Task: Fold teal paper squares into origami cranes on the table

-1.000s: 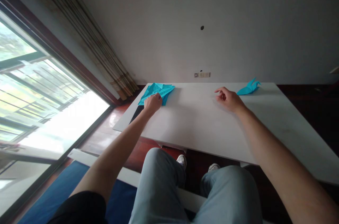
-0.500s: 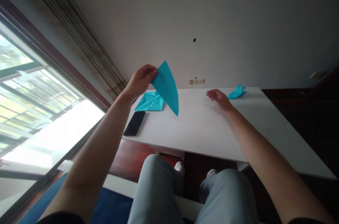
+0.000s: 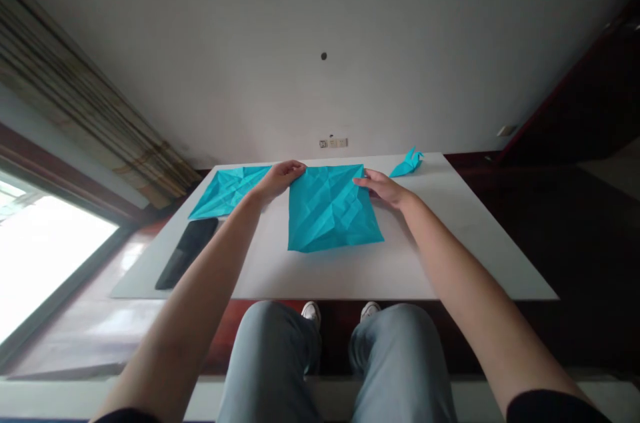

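Note:
A creased blue square sheet of paper lies flat in the middle of the white table. My left hand pinches its far left corner. On the far right edge of the sheet rests my right hand, fingers spread flat. Further sheets of the same blue paper lie at the table's far left. A small folded blue paper figure stands at the far right, beyond my right hand.
A black phone lies near the table's left edge. Behind the table are a grey wall and a socket strip. Curtains and a window are at the left. My knees are under the table's near edge.
My left hand lifted one blue sheet off the stack, carried it through the air and laid it flat at the table's centre. My right hand moved left onto its edge. The view swung right.

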Available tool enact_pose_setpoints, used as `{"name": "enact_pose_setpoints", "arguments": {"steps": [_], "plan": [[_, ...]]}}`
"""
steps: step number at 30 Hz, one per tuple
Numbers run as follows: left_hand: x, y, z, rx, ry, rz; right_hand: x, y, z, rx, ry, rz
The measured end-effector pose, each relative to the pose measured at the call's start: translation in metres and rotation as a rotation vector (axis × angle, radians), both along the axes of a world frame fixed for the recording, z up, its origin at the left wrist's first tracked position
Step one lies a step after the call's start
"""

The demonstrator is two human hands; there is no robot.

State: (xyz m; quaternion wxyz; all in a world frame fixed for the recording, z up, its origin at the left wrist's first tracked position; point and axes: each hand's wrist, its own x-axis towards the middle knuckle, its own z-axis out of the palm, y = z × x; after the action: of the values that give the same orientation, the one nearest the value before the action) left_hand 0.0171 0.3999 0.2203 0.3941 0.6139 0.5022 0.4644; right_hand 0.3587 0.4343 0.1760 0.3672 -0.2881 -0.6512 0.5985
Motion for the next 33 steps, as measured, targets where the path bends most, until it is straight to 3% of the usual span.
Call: {"name": "enact_pose_setpoints", "arguments": {"steps": [4,7,12,20,26,33], "plan": [[0.000,0.010,-0.037,-0.012,-0.050,0.104,0.005,0.009,-0.006,-0.083,-0.090,-0.056],[-0.004,0.008,-0.051,-0.071,-0.108,0.115,0.004,0.014,-0.012,-0.041,-0.061,-0.188],[-0.003,0.004,-0.056,-0.200,-0.163,-0.023,0.001,0.017,-0.016,0.002,-0.016,-0.366],[-0.001,0.013,-0.066,-0.026,-0.148,0.038,0.003,0.014,-0.012,-0.092,-0.090,-0.189],[-0.006,0.017,-0.069,0.033,-0.101,0.101,0.003,0.017,-0.013,-0.038,-0.055,-0.235],[-0.005,0.017,-0.069,-0.065,-0.254,-0.010,0.005,0.026,-0.021,-0.028,-0.021,-0.321]]}}
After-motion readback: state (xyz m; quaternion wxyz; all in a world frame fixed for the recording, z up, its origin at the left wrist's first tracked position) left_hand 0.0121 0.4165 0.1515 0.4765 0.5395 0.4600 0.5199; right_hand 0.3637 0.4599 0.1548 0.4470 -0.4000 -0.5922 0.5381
